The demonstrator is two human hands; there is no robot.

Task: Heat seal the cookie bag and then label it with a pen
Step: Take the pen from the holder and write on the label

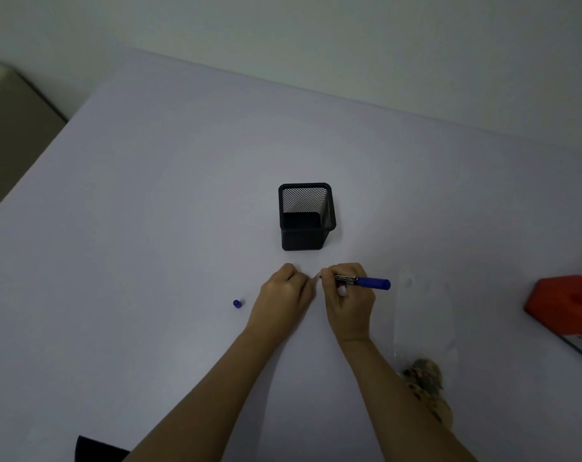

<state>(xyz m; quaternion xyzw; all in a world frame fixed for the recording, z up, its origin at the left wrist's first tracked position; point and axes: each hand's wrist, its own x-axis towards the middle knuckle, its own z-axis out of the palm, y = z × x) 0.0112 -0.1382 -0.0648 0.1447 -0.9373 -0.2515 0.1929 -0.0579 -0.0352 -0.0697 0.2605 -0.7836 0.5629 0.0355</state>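
My right hand (349, 295) grips a blue marker pen (372, 282) held sideways, its blue end pointing right and its tip toward my left hand. My left hand (286, 295) is closed, knuckles up, touching the table just beside the pen tip; whether it holds anything small I cannot tell. The pen's blue cap (237, 304) lies on the table to the left of my left hand. A clear cookie bag (426, 315) lies flat at the right, with the cookies (426, 381) at its near end, partly behind my right forearm.
A black mesh pen holder (305, 216) stands just beyond my hands. An orange heat sealer (569, 308) sits at the right edge of the white table (149, 228). A dark object (96, 450) shows at the near table edge.
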